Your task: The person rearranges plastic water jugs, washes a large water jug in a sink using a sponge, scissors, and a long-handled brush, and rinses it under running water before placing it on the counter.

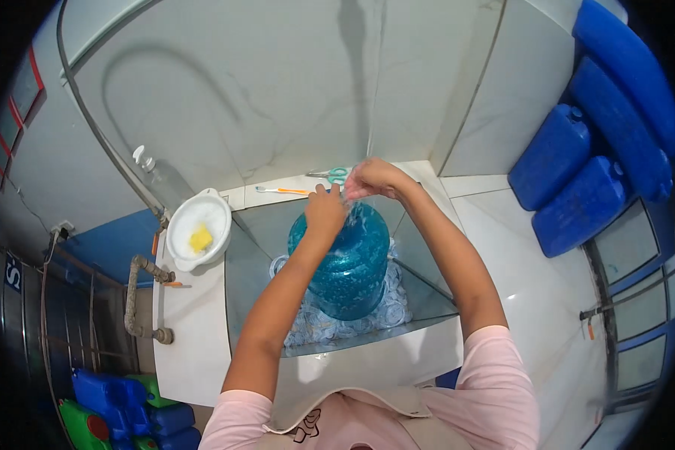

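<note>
Left hand [327, 210] and right hand [373, 180], grip unclear, are at the far end of a probably stiff, slippery blue jug [346, 274], best hugged mid-body.

Both arms [454, 262] stretch forward, left hand [325, 214] and right hand [373, 178] close together.

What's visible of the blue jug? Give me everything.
The blue jug is a rounded, translucent, glossy vessel, apparently plastic, with pale flecks across its wet-looking surface. It seems roughly upright inside the grey sink, over a layer of pale, ring-like items. The left hand and right hand are at its upper end, where any neck is hidden; exact contact is unclear.
</note>
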Motion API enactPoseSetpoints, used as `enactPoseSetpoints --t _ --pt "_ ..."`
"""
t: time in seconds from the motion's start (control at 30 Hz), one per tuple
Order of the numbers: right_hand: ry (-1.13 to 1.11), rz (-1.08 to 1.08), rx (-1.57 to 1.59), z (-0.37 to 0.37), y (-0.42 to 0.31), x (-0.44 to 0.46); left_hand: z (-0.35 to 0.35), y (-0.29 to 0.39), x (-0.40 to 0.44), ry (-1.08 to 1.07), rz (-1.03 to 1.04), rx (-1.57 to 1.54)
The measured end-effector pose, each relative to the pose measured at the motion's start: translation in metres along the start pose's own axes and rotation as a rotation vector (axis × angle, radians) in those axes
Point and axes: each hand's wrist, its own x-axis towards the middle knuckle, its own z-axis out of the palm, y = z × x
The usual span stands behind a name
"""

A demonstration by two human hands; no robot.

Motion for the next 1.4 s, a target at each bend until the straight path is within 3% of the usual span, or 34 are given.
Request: enactPoseSetpoints --t 0.07,0.13,0.17,0.23,0.27,0.33,0.47,0.53,0.63,0.67,0.73,0.87,0.93,0.97,1.07,1.13,1.23,1.3,1.33,1.4 --pt "0.007 -0.008 -0.013 -0.004 -0.006 -0.002 0.018 0.001 0.011 -0.055 -0.016 -0.015" --pt "0.010 -0.011 -0.031 -0.011 -0.008 -0.001 0.029 0.003 0.022 -0.138 0.261 -0.294" --pt "-0.001 -0.013 -0.066 -0.014 -0.008 0.000 0.033 0.001 0.023 -0.142 0.263 -0.295" --pt "-0.013 -0.015 -0.097 -0.015 -0.007 -0.001 0.011 0.008 0.022 -0.354 0.314 -0.501" --pt "0.004 -0.035 -0.160 -0.014 -0.007 -0.002 0.004 0.013 0.019 -0.356 0.315 -0.499" --pt "0.019 -0.056 -0.226 -0.014 -0.008 -0.003 0.004 0.020 0.012 -0.170 0.059 -0.067" --pt "0.049 -0.047 -0.336 -0.011 -0.010 -0.002 0.009 0.016 0.009 -0.154 -0.109 0.029" --pt "0.041 -0.042 -0.314 -0.012 -0.006 0.001 0.005 0.003 0.010 -0.203 0.222 -0.167" --pt "-0.016 -0.034 -0.139 -0.011 -0.006 0.002 -0.012 0.000 0.010 -0.329 0.333 -0.360" --pt "-0.002 -0.022 -0.141 -0.012 -0.006 0.001 -0.012 0.004 0.008 -0.326 0.331 -0.358" --pt "0.010 -0.005 -0.143 -0.011 -0.005 0.002 -0.002 0.014 0.001 -0.027 -0.060 -0.029" --pt "0.050 -0.059 -0.201 -0.012 -0.004 0.002 0.004 0.008 0.002 -0.082 0.003 -0.062" --pt "0.076 -0.075 -0.221 -0.011 0.001 0.007 -0.004 0.001 0.003 -0.138 0.304 -0.281" --pt "0.064 -0.085 -0.075 -0.010 0.005 0.010 -0.007 -0.001 -0.001 -0.135 0.303 -0.281" --pt "-0.002 -0.073 0.149 -0.019 0.035 0.031 -0.032 -0.008 -0.024 -0.226 0.126 -0.249" --pt "-0.054 -0.048 0.231 -0.013 0.058 0.046 -0.032 -0.028 -0.041 -0.122 -0.168 -0.201" --pt "0.113 -0.031 0.338 0.022 0.094 0.075 -0.036 -0.066 -0.069 -0.057 -0.187 -0.214" --pt "0.134 -0.131 0.024 0.043 0.118 0.113 -0.046 -0.077 -0.087 0.000 -0.213 -0.273" --pt "0.128 -0.136 0.026 0.053 0.125 0.134 -0.048 -0.081 -0.094 0.004 -0.213 -0.268" --pt "0.547 -0.585 -0.842 0.069 0.128 0.161 -0.050 -0.089 -0.107 0.065 -0.224 -0.303"
